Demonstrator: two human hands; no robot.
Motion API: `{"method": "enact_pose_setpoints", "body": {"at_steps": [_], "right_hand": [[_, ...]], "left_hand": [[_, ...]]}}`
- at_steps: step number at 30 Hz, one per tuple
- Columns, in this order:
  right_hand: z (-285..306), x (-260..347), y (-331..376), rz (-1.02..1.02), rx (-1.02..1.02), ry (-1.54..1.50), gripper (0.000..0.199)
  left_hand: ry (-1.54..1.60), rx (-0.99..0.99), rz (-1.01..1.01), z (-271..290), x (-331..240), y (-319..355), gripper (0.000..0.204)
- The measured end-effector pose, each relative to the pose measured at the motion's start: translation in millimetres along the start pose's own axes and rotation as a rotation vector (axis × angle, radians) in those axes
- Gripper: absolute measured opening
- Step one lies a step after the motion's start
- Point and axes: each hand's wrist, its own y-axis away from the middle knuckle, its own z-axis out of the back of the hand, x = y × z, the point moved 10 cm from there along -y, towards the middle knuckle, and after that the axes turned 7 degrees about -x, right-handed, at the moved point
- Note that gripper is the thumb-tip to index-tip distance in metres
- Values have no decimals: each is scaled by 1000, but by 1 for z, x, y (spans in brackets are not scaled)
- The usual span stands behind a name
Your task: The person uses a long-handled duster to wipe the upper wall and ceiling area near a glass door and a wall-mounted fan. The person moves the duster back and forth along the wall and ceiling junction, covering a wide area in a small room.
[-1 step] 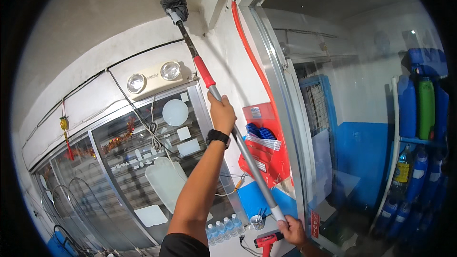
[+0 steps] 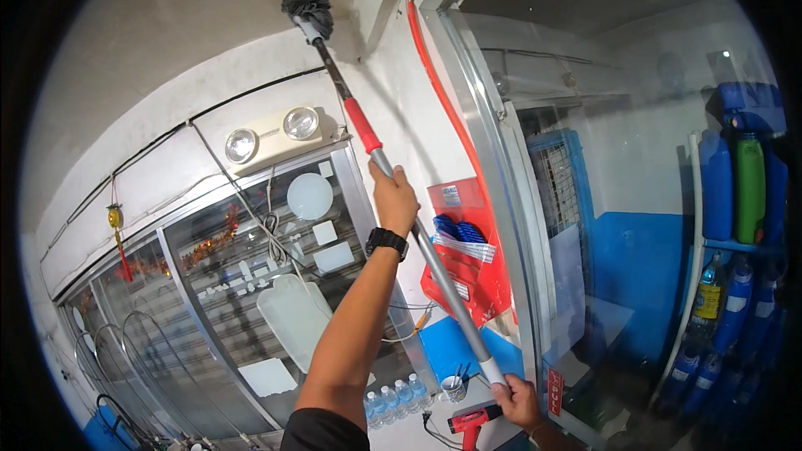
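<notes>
A long-handled duster (image 2: 440,277) slants up from lower right to the ceiling, with a grey pole and a red collar. Its dark grey fluffy head (image 2: 307,10) is up at the ceiling beside the corner; I cannot tell if it touches. My left hand (image 2: 393,200), with a black watch on the wrist, is closed round the pole just below the red collar. Lower down, my right hand (image 2: 517,401) grips the pole's pale lower end. A red heat-gun-shaped tool (image 2: 473,423) lies on the white surface near my right hand.
An emergency light (image 2: 271,139) and cables sit on the wall above a sliding window (image 2: 242,284). A red wall holder (image 2: 459,276) hangs right of the pole. Water bottles (image 2: 395,401) and a cup (image 2: 452,388) stand below. A glass door (image 2: 535,200) fronts shelves of blue bottles (image 2: 735,301).
My hands and the pole sit very slightly further right in view, as does the background. The duster head stays nearly in place, and both hands keep their hold.
</notes>
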Motion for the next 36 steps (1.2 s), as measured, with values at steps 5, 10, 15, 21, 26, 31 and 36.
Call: {"method": "enact_pose_setpoints", "body": {"at_steps": [5,10,15,21,26,31,36], "right_hand": [[18,-29,22,-169,18,9,26],[19,-21,39,-70,17,77,27],[-12,15,-3,-29,58,-24,29],[-21,19,-9,-99,94,-41,34],[-22,-29,42,-338,113,-213,43],[-4,-56,71,-384,0,-83,42],[8,-58,73,-455,-31,-143,41]], "left_hand": [[2,23,42,-8,21,24,58],[-28,68,56,-2,38,47,63],[-66,32,-55,15,14,-17,65],[-275,59,-39,10,30,-42,76],[-597,128,-50,-17,56,17,89],[-518,205,-102,-44,52,49,91],[-504,246,-95,-44,53,50,91]]}}
